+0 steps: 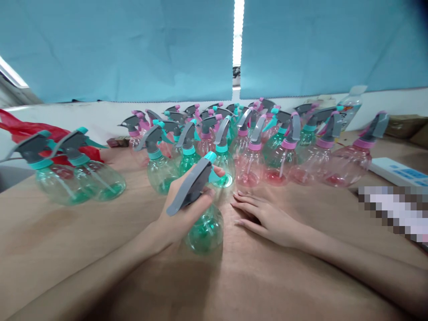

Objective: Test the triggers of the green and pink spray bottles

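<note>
Green spray bottle [204,234] is just below view ctr, approx 6 o'clock, my L grip [182,218] wrapped round its neck, hiding it; can't tell if base touches worktop [133,285]. Pixelated patch [394,214] betw 3 & 4, unreadable. Other spray bottles [249,165], clear plastic, round-bellied, crowd 12, rear ones overlapped. R grip [267,218] empty, fingers extended.

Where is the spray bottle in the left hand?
Head view: the spray bottle is just left of centre, nearer than other bottles, left of the right hand.
</note>
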A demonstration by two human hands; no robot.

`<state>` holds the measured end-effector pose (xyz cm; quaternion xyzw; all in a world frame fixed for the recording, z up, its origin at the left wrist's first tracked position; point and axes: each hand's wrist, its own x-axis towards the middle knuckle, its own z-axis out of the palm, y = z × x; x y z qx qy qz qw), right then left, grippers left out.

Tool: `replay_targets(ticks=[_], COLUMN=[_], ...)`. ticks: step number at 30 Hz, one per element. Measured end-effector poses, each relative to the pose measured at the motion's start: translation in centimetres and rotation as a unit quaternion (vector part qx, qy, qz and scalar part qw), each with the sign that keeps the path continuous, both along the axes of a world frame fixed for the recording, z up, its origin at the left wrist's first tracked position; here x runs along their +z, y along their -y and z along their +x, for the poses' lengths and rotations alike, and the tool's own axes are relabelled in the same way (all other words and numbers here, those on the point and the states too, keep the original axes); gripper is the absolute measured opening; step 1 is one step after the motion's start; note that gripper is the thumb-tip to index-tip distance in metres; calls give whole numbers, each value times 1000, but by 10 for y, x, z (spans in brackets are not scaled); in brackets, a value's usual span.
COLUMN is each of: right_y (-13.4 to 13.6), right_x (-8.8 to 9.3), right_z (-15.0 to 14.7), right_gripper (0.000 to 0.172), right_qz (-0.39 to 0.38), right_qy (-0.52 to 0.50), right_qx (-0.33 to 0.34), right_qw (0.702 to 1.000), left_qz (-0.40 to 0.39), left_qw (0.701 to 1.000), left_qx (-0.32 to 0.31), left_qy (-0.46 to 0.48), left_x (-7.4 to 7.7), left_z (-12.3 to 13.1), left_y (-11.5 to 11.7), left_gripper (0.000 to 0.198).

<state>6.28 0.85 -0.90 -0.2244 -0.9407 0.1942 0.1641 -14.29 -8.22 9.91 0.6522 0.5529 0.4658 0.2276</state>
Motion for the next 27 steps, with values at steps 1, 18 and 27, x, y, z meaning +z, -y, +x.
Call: replay_targets(ticks=[1, 18, 27], right_y=[0, 0, 0], right_x=[0, -1, -3], right_z=[0, 0, 0], right_gripper=[53, 51, 53], right_qz=[0, -2, 9], right_qy=[2, -8, 12], right_qx=[0, -2, -1], right_qw=[1000, 1000, 1000], left_qz=[6, -13, -10], left_qw=[1000, 1000, 999], left_qx=[-3, -9, -17], left_qy=[0, 7, 29], left_x=[-1, 0, 2], left_z=[0, 2, 2], left_y=[0, 1, 1], left_gripper=[22, 29, 27])
